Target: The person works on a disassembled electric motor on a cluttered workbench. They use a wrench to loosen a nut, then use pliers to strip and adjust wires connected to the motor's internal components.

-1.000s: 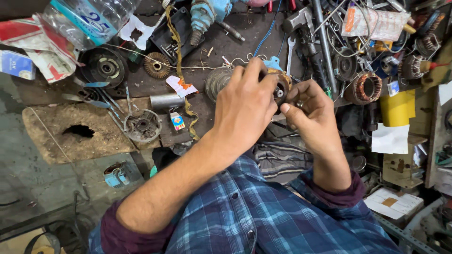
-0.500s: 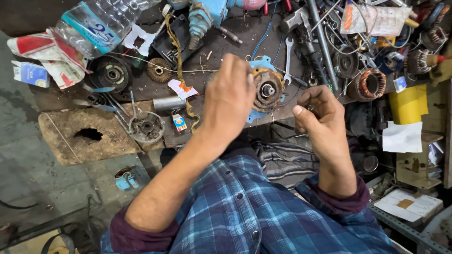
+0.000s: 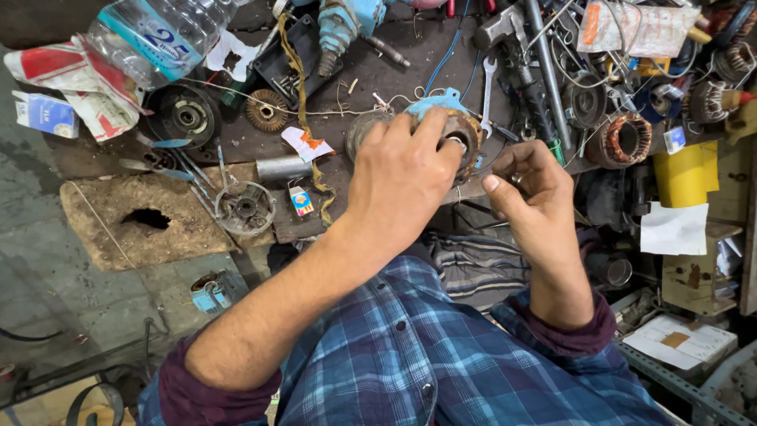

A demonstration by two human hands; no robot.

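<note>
Only one view is given here — a head-worn camera, aimed steeply down over the wearer's own chest and forearms. The plaid shirt point(image 3: 410, 355) is caught along the bottom edge, so the lens is set pretty close. The workbench point(image 3: 394, 71) is seen across the upper half of the frame, with floor taken in at lower left. No second view is offered, so nothing is shared.

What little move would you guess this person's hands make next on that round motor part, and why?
Probably draw the thin wire snug with the right hand. The left hand pins the round motor part at the bench edge, and the right fingers are pinched beside it.
</note>
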